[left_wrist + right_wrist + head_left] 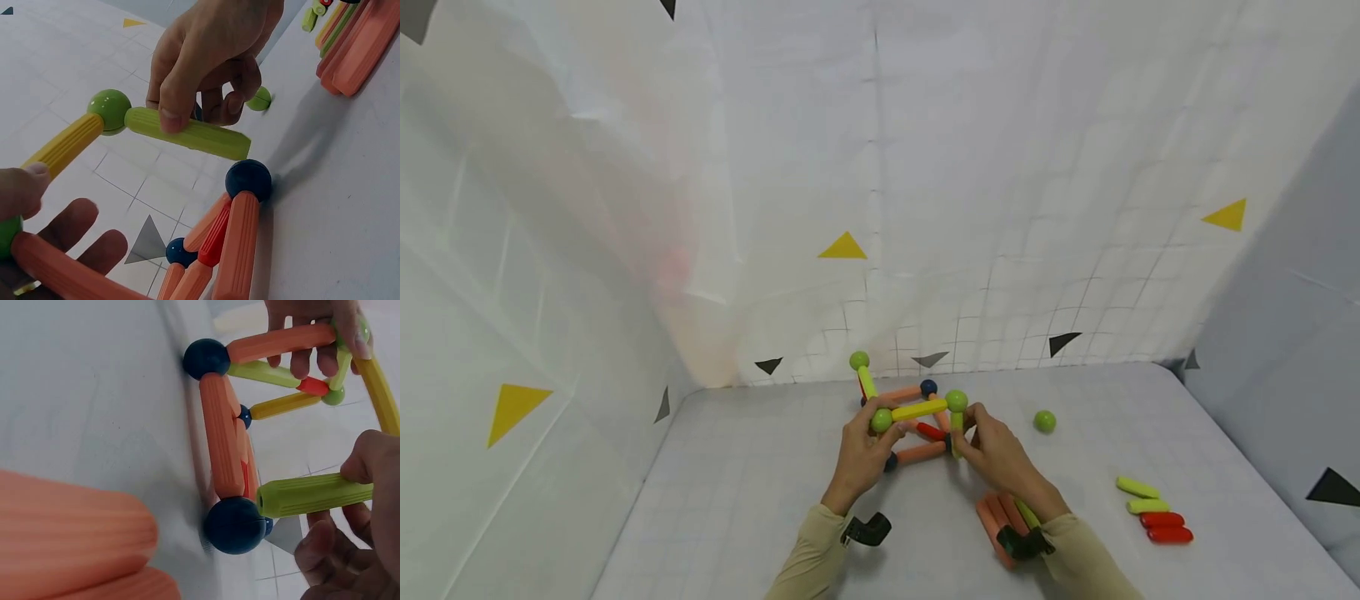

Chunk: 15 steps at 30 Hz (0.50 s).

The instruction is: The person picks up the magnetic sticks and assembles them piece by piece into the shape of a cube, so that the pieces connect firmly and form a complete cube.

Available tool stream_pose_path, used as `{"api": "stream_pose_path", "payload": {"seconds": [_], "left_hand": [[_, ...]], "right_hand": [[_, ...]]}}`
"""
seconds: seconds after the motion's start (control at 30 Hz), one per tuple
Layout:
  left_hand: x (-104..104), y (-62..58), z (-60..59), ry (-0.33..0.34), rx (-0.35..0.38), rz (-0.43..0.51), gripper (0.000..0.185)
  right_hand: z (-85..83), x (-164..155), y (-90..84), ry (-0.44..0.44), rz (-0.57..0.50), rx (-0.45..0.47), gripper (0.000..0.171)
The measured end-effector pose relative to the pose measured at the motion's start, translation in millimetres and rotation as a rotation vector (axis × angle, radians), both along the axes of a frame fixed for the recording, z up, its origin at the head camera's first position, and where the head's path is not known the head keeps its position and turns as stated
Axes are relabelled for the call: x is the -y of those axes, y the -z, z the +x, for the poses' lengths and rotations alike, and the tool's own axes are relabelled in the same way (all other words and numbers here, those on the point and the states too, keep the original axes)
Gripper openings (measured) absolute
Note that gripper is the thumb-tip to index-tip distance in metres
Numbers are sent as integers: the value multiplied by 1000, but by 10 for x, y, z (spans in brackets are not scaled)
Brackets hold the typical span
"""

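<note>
One green ball (pixel 882 421) sits between the fingers of your left hand (pixel 859 454), over the worktop (pixel 737 500) toward its back edge; your right hand's (pixel 997 452) fingers pinch a lime rod (pixel 212 139), its free end just beside a dark-blue ball (pixel 249 179).

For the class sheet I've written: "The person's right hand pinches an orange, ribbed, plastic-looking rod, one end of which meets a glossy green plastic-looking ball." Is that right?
Not quite: the rod's colour is wrong. The left wrist view shows the person's right hand pinching a lime-green, ribbed, plastic-looking rod, not an orange one. One end does meet a glossy green plastic-looking ball.
</note>
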<state>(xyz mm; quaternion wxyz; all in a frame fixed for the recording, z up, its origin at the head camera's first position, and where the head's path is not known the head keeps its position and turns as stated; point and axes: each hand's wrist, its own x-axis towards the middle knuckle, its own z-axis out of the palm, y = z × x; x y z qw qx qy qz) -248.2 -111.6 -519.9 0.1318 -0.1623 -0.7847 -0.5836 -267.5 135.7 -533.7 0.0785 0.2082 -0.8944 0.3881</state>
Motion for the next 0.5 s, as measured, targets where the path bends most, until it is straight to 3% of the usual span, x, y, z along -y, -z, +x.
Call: {"api": "stream_pose_path", "payload": {"seconds": [0.27, 0.5], "left_hand": [[-6, -12, -9, -3, -3, -4, 29], [13, -8, -9, 6, 5, -2, 27]], "right_hand": [[-84, 5, 46, 21, 20, -104, 23], [-114, 10, 54, 43, 46, -33, 25]]}}
